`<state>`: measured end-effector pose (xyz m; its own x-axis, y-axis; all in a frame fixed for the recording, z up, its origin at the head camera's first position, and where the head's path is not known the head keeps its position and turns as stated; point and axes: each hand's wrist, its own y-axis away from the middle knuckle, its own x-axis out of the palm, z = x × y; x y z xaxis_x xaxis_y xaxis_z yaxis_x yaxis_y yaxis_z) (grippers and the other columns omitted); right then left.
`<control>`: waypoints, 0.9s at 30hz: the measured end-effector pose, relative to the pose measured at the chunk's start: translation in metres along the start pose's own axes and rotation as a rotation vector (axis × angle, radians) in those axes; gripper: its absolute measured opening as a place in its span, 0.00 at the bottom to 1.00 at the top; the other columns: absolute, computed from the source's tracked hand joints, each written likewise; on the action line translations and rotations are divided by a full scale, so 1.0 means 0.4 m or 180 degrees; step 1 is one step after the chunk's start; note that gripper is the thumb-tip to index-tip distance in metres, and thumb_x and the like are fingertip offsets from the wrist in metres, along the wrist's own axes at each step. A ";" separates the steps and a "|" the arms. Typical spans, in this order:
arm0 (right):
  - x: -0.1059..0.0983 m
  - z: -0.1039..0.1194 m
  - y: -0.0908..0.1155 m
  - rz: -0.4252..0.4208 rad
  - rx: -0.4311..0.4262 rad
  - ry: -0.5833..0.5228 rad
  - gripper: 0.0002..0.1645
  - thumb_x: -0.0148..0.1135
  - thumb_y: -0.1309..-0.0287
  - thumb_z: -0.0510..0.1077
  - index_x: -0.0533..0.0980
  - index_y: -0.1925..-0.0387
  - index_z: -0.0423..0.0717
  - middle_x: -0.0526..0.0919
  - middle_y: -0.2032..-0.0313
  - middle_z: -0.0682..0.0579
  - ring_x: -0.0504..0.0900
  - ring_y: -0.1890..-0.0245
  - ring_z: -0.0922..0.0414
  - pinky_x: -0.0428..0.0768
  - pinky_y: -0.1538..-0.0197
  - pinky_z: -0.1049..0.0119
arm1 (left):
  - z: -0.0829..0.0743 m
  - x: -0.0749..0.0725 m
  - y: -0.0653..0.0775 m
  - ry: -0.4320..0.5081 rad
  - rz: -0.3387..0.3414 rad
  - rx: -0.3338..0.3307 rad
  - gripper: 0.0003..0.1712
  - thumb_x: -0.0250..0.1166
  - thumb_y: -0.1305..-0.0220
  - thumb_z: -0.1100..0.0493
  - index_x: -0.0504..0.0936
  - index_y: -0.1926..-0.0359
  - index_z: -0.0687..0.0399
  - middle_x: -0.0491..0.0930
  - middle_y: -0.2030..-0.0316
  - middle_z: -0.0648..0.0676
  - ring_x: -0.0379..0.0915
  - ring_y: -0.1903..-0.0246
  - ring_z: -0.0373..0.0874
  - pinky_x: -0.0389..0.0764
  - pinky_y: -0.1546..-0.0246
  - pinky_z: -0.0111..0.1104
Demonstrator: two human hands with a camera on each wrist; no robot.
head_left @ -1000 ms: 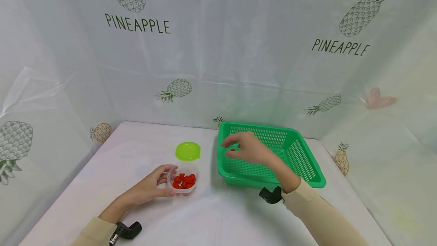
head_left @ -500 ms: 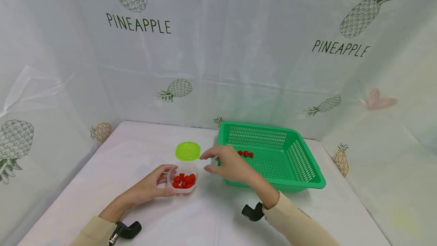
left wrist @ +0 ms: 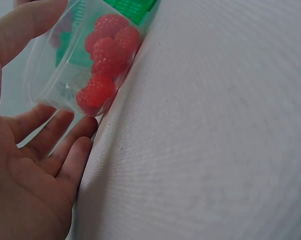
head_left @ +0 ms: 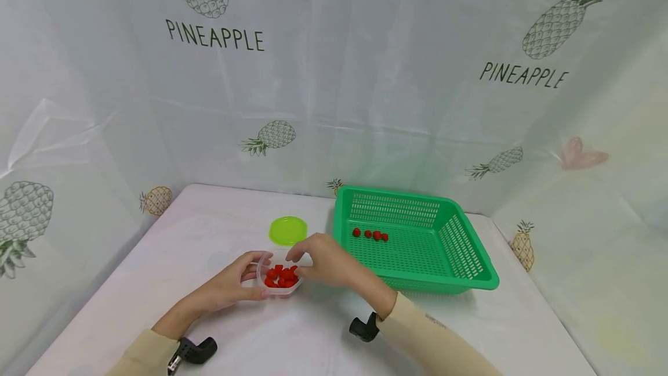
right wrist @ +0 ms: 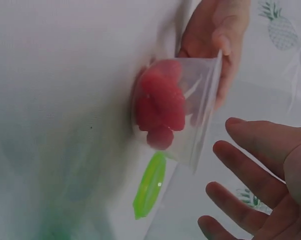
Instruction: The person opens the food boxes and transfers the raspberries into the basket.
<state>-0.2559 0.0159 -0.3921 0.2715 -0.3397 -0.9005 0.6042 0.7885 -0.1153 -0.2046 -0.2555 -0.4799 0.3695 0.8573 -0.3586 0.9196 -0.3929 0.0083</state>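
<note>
Nearest, at 7 and 5 o'clock, beige sleeves (head_left: 435,338) cover the forearms, and a black wrist device (head_left: 195,351) sits at each cuff. With twelve straight ahead on the white tabletop (head_left: 219,219), the left hand (head_left: 229,283) comes in from 8 o'clock. Its grip is wrapped around the side of a clear container (head_left: 283,292), thumb on the near side and fingers on the far one. The container stands upright on the tabletop, and red berries (head_left: 286,275) are heaped on its bottom. At the container's 3 o'clock side, the right hand (head_left: 325,261) reaches over the rim; its grip is spread, thumb apart from the fingers, holding nothing. I cannot tell whether its fingertips touch the rim.

Just beyond, at the container's 12 o'clock, a lime-green lid (head_left: 288,231) lies flat. At 2 o'clock stands a green basket (head_left: 420,254), four red berries (head_left: 377,235) in a row toward its 10 o'clock corner. Farthest back hangs a pale sheet (head_left: 355,74) printed with pineapples (head_left: 554,29).
</note>
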 end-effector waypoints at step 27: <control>0.052 0.031 -0.071 0.0337 0.0706 0.0040 0.06 0.75 0.39 0.35 0.91 0.62 0.45 0.90 0.65 0.55 0.77 0.66 0.64 0.79 0.63 0.76 | 0.015 -0.003 0.001 -0.0065 -0.0004 -0.0035 0.49 0.78 0.36 0.50 0.61 0.22 0.56 0.61 0.21 0.61 0.63 0.26 0.65 0.75 0.32 0.37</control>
<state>-0.2579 -0.0200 -0.4022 0.3336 -0.2536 -0.9080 0.7229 0.6871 0.0737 -0.2055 -0.2586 -0.4850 0.3657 0.8506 -0.3777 0.9214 -0.3882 0.0180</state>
